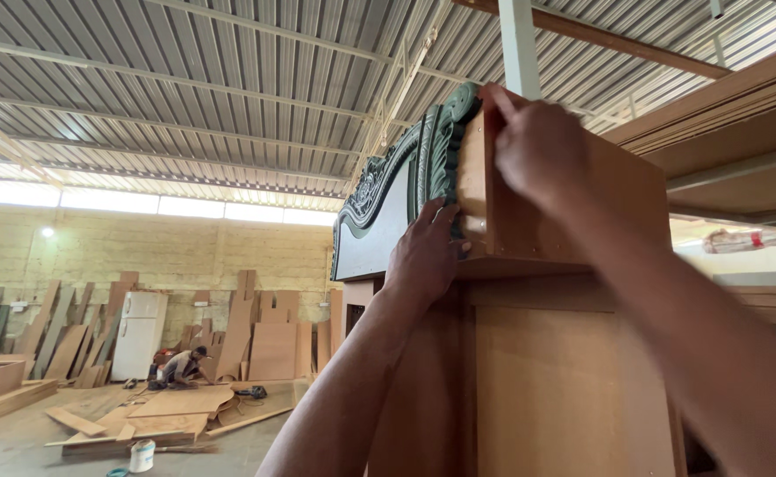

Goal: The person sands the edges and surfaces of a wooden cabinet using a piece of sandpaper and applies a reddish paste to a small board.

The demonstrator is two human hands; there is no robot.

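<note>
I stand in a big workshop under a corrugated metal roof (229,79), with a pale block wall (185,252) far behind; many wooden boards (247,331) lean against it, beside a white refrigerator (139,334), and a person (179,365) crouches on the floor near flat sheets. Before me, close and high, is the top of a brown wooden cabinet (547,389); its surface is smooth and flat. On it stands a carved crest (423,159), dark green, with curled relief ornament; its long axis runs away from me toward the left. My left hand (423,256) presses flat against the near end of the crest, fingers spread, not closed around anything; my right hand (538,146) lies over the upper corner of the plain board behind the carving, fingers curled on its edge.
</note>
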